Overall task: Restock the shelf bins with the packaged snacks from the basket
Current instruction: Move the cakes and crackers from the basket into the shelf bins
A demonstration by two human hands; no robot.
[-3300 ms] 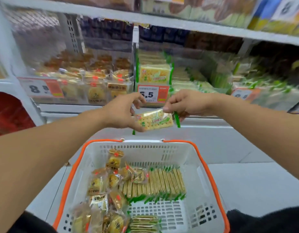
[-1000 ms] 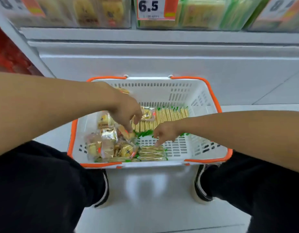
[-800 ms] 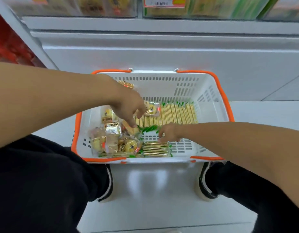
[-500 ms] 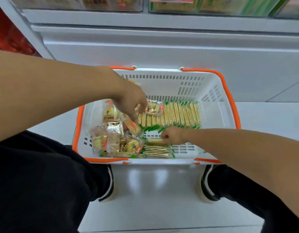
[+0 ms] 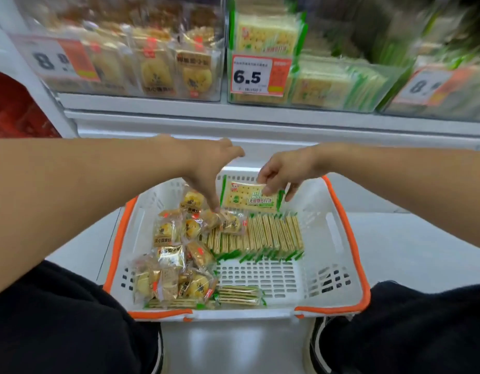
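Observation:
A white basket [image 5: 338, 255] with an orange rim sits on the floor between my knees. Inside stand a row of green-edged cracker packs [image 5: 263, 236], a pile of clear-wrapped pastry packs [image 5: 177, 255] on the left and a few cracker packs [image 5: 239, 294] flat at the near wall. My right hand [image 5: 284, 171] pinches one green and yellow cracker pack [image 5: 248, 198] by its top edge, lifted above the basket's far side. My left hand [image 5: 209, 168] hangs beside it, fingers spread and pointing down, a fingertip close to the pack's left edge.
The shelf above carries clear bins: a pastry bin [image 5: 158, 63] with a price tag on the left, a cracker bin [image 5: 309, 76] tagged 6.5 in the middle, another bin [image 5: 443, 87] on the right. White shelf base and pale floor surround the basket.
My right hand has picked a cracker pack from the near part of the basket and raised it toward the shelf. My left hand rose off the pastry packs. My head tilted up.

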